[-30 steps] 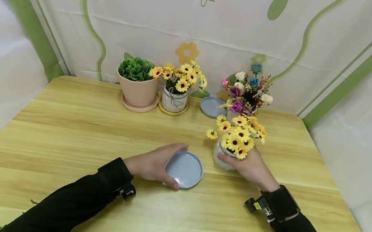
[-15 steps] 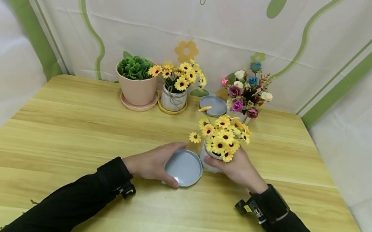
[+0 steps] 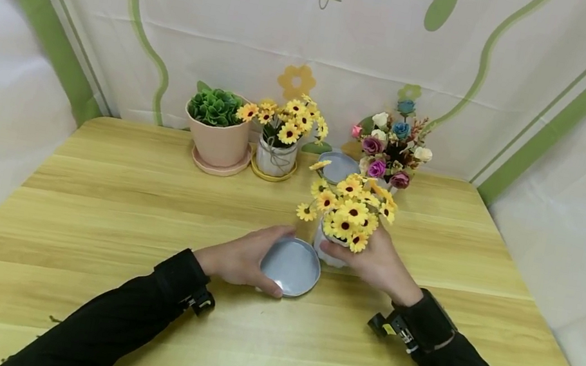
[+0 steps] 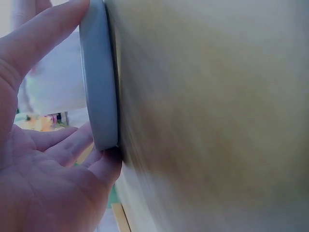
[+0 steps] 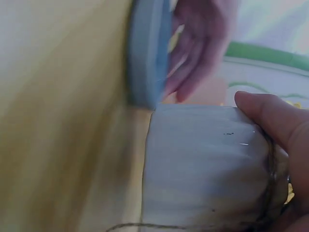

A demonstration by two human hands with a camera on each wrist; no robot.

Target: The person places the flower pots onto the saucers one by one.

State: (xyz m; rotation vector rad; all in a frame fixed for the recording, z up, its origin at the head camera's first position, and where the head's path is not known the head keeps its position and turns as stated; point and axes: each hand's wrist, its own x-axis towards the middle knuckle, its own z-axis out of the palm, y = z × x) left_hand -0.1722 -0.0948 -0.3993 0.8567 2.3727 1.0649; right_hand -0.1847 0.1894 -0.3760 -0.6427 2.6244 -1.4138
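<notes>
The wooden table (image 3: 149, 197), pale and streaked with yellow grain, is carrying everything, and along its back edge a pink pot (image 3: 217, 137) of green leaves, a small jar of yellow flowers (image 3: 279, 141) and a mixed bouquet (image 3: 390, 144) are standing in a row against the printed cloth. Nearer the person, the right hand (image 3: 381, 264) is wrapping its curled fingers around a white ribbed pot of yellow daisies (image 3: 345, 218), holding it upright just beside and slightly above the table, apparently close to the saucer's rim. The left hand (image 3: 241, 259) is bracing a round, smooth blue saucer (image 3: 291, 266) flat on the wood, thumb and fingers spread apart and pinching its rim, seemingly to keep it from sliding.
</notes>
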